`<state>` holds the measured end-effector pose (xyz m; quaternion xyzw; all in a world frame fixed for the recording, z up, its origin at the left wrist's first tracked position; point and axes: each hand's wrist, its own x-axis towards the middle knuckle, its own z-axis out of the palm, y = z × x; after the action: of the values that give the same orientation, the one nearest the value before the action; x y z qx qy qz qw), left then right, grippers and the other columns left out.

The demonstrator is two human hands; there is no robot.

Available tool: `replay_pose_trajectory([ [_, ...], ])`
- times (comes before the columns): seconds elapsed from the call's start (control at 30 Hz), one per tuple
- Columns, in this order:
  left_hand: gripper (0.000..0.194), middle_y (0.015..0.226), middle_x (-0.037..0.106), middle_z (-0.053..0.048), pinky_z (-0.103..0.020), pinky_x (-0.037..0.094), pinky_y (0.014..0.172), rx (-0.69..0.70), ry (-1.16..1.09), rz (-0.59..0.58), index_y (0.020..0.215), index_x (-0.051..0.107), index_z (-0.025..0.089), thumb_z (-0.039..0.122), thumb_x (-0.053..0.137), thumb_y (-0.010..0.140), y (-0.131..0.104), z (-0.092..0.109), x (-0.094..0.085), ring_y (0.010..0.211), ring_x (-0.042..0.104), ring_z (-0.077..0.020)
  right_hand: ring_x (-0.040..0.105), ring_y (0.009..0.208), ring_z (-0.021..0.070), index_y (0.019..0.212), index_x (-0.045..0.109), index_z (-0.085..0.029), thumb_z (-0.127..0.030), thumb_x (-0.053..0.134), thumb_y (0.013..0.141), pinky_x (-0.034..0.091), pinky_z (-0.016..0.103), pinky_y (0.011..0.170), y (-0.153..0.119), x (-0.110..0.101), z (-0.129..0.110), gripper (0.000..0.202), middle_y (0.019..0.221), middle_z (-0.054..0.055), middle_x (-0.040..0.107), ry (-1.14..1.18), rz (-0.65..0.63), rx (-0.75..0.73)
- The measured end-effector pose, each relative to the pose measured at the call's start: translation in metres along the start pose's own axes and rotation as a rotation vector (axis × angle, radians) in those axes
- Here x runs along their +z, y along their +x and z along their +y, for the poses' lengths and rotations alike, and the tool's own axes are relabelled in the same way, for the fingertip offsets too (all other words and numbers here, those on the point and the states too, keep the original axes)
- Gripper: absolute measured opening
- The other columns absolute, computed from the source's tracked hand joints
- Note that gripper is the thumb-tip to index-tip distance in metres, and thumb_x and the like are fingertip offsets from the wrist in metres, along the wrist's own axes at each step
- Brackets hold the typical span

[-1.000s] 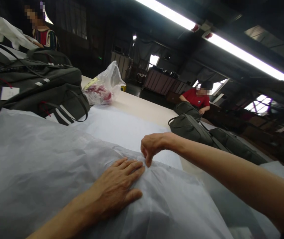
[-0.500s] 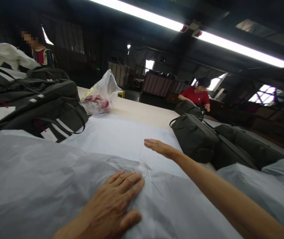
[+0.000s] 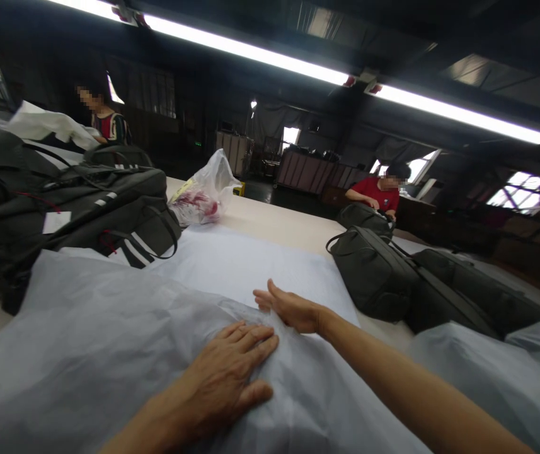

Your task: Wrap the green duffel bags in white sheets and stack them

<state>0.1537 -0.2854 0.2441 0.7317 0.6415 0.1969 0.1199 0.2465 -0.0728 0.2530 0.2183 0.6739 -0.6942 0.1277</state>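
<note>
A large greyish plastic bag (image 3: 123, 353) spreads over the near part of the table, wrinkled and puffed up. My left hand (image 3: 234, 372) lies flat on it, palm down, fingers stretched forward and thumb apart. At the bag's far edge is my right hand (image 3: 291, 309), turned on its side with thumb up and fingers extended; it appears to touch the plastic there. Beyond both hands a pale white-blue sheet (image 3: 251, 258) lies flat on the table. What is inside the grey bag, if anything, is hidden.
Dark bags (image 3: 128, 208) with white stripes and tags are heaped at left. More dark bags (image 3: 378, 271) stand at right, near another plastic bag (image 3: 496, 378). A clear bag of reddish items (image 3: 201, 202) sits on the cream table (image 3: 274, 217). Two co-workers stand farther back.
My right hand has come down and nearer, from above the pale sheet to the plastic's edge, its thumb now raised. My left hand stays flat on the bag. The view has tilted up slightly.
</note>
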Motion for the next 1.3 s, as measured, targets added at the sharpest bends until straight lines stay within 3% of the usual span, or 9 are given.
replay_pose_trajectory([
  [0.1,0.061,0.153,0.043,-0.004,-0.048,0.029,0.118,0.007,0.004,0.014,0.147,0.036,0.033,0.044,0.056,0.09,0.002,0.002,-0.001,0.137,0.043,-0.0276,0.021,0.148,0.019,0.151,0.032,-0.025,-0.08,0.022,0.088,0.01,0.041,0.122,-0.001,0.001,-0.002,0.084,0.162,0.006,0.019,0.004,0.06,-0.088],
  [0.23,0.061,0.147,0.05,-0.007,-0.047,0.029,0.118,0.019,-0.031,0.1,0.144,0.042,0.027,0.047,0.058,0.089,0.002,0.003,0.004,0.134,0.046,-0.0289,0.034,0.143,0.0221,0.141,0.05,-0.025,-0.077,0.033,0.089,0.016,0.04,0.122,0.002,0.018,0.008,0.076,0.152,0.005,0.042,-0.331,0.095,-0.056],
  [0.4,0.057,0.14,0.055,-0.009,-0.045,0.034,0.113,0.076,-0.09,0.184,0.138,0.048,0.023,0.053,0.055,0.09,0.002,0.003,0.004,0.128,0.051,-0.0287,0.032,0.143,0.0309,0.131,0.061,-0.018,-0.071,0.045,0.087,0.014,0.049,0.121,0.007,0.013,-0.008,0.07,0.146,0.012,0.049,-0.795,0.685,-0.199],
  [0.47,0.051,0.135,0.059,-0.01,-0.042,0.04,0.109,0.079,-0.098,0.196,0.133,0.052,0.021,0.05,0.053,0.092,0.002,0.005,-0.002,0.123,0.055,-0.0278,0.04,0.139,0.029,0.129,0.061,-0.017,-0.07,0.04,0.089,0.02,0.048,0.12,0.003,0.018,-0.025,0.069,0.142,0.012,0.053,-0.772,0.765,-0.31],
  [0.67,0.024,0.114,0.07,-0.002,-0.03,0.05,0.094,0.138,0.076,0.189,0.112,0.064,0.026,0.037,0.054,0.093,-0.027,-0.01,-0.038,0.103,0.065,-0.019,0.054,0.127,0.0269,0.128,0.062,-0.02,-0.073,0.038,0.089,0.037,0.047,0.111,0.007,0.086,-0.036,0.07,0.132,0.01,0.062,-0.523,0.535,-0.361],
  [0.83,0.042,0.14,0.055,-0.014,-0.054,0.03,0.113,-0.093,0.314,0.354,0.126,0.056,0.021,0.036,0.064,0.088,-0.079,-0.08,-0.096,0.132,0.047,-0.0307,0.061,0.115,0.0296,0.115,0.069,-0.021,-0.074,0.042,0.086,0.041,0.049,0.106,0.026,0.112,-0.019,0.066,0.119,0.009,0.07,-0.569,0.592,-0.394],
  [0.97,0.044,0.117,0.068,-0.012,-0.046,0.041,0.101,-0.231,0.346,0.275,0.119,0.061,0.019,0.047,0.065,0.086,-0.105,-0.129,-0.132,0.112,0.06,-0.0292,0.059,0.118,0.0299,0.115,0.069,-0.021,-0.072,0.051,0.083,0.04,0.049,0.108,0.027,0.125,-0.032,0.063,0.121,0.01,0.068,-0.57,0.697,-0.441],
  [1.13,0.018,0.091,0.068,-0.003,-0.033,0.043,0.077,-0.185,0.228,0.234,0.084,0.065,0.021,0.04,0.067,0.084,-0.119,-0.148,-0.131,0.087,0.064,-0.023,0.059,0.117,0.0263,0.122,0.065,-0.024,-0.056,0.069,0.077,0.043,0.044,0.105,0.043,0.166,-0.065,0.055,0.124,0.007,0.067,-0.608,0.617,-0.45],
  [1.3,0.014,0.085,0.064,0.003,-0.027,0.035,0.064,-0.14,-0.019,0.181,0.083,0.056,0.024,0.037,0.059,0.087,-0.138,-0.161,-0.123,0.076,0.059,-0.0171,0.064,0.095,0.0224,0.097,0.073,-0.024,-0.036,0.078,0.073,0.048,0.037,0.09,0.07,0.186,-0.069,0.027,0.098,0.003,0.072,-0.758,0.593,-0.44],
])
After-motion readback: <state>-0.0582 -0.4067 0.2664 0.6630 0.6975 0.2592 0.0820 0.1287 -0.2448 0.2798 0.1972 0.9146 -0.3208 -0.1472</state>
